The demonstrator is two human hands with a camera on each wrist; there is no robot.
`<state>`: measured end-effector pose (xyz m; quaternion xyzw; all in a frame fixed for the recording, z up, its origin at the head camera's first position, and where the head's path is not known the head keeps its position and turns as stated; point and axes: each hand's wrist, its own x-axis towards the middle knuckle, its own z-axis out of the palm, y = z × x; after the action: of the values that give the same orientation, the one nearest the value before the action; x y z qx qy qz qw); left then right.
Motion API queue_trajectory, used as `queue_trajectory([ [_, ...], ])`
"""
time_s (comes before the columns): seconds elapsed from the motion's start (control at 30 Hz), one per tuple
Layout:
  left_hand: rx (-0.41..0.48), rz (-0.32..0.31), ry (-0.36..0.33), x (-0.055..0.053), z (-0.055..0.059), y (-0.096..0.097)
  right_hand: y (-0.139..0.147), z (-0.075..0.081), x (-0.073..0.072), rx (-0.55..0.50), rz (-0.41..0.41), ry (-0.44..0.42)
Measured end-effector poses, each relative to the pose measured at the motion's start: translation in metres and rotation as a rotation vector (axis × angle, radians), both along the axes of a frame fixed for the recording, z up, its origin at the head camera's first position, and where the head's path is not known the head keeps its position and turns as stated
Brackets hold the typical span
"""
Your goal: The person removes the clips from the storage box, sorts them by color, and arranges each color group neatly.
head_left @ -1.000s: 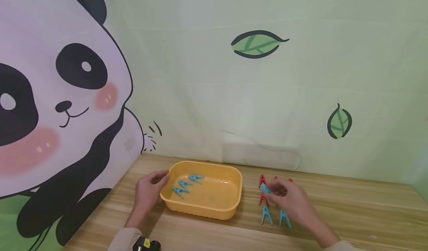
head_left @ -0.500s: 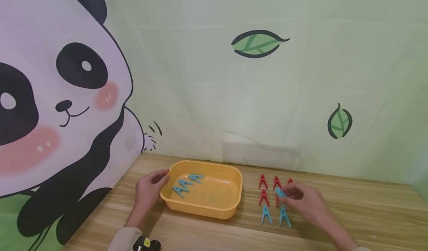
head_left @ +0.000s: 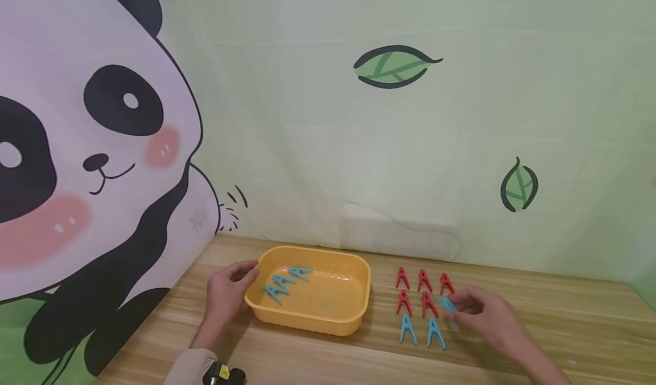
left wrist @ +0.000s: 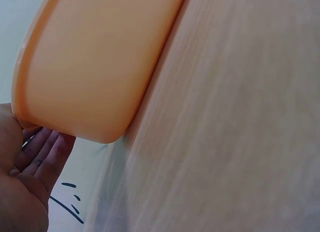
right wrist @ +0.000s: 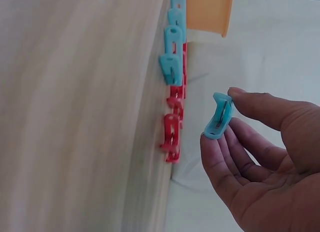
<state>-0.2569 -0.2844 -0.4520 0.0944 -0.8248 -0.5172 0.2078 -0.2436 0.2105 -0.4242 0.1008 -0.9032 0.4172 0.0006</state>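
My left hand (head_left: 225, 291) grips the left end of a yellow plastic basin (head_left: 328, 327), its fingers against the outside wall in the left wrist view. Inside the basin lie 3 blue clothespins (head_left: 279, 283). Between thumb and fingertips, my right hand (head_left: 487, 316) pinches a blue clothespin (right wrist: 220, 116), held off the table at the right end of the middle row. Beside the basin, red clothespins (head_left: 403, 303) form a back row of 3 and a middle row of 2. Two blue clothespins (head_left: 407, 330) lie in front of them.
The wooden table (head_left: 307, 362) runs up to a pale green wall cloth (head_left: 400, 146) printed with a panda and leaves. A black device with a yellow label (head_left: 224, 373) is at the left wrist.
My right hand has moved right with the blue clothespin, past the red rows, uncovering the clothespins it had hidden. The left hand and the basin have stayed in place.
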Motion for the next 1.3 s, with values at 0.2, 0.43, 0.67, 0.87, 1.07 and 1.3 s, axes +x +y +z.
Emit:
queue_trajectory([
  [0.2, -0.004, -0.007, -0.003, 0.001, 0.001, -0.001, 0.009, -0.004, 0.002, 0.003, 0.022, -0.025],
  [0.43, -0.012, -0.007, -0.006, 0.002, 0.002, -0.002, 0.012, -0.007, 0.004, 0.040, 0.014, -0.067],
  [0.67, -0.019, -0.003, -0.008, 0.002, 0.002, -0.002, 0.014, -0.011, 0.007, 0.046, 0.006, -0.119],
  [0.87, -0.023, -0.007, -0.010, 0.001, 0.002, -0.001, 0.016, -0.015, 0.009, 0.029, 0.027, -0.113],
  [1.07, -0.024, -0.010, -0.006, 0.000, 0.002, 0.000, 0.015, -0.016, 0.008, 0.046, 0.007, -0.115],
  [1.3, -0.009, -0.015, -0.002, 0.001, 0.002, 0.001, 0.019, -0.015, 0.009, 0.057, 0.030, -0.120],
])
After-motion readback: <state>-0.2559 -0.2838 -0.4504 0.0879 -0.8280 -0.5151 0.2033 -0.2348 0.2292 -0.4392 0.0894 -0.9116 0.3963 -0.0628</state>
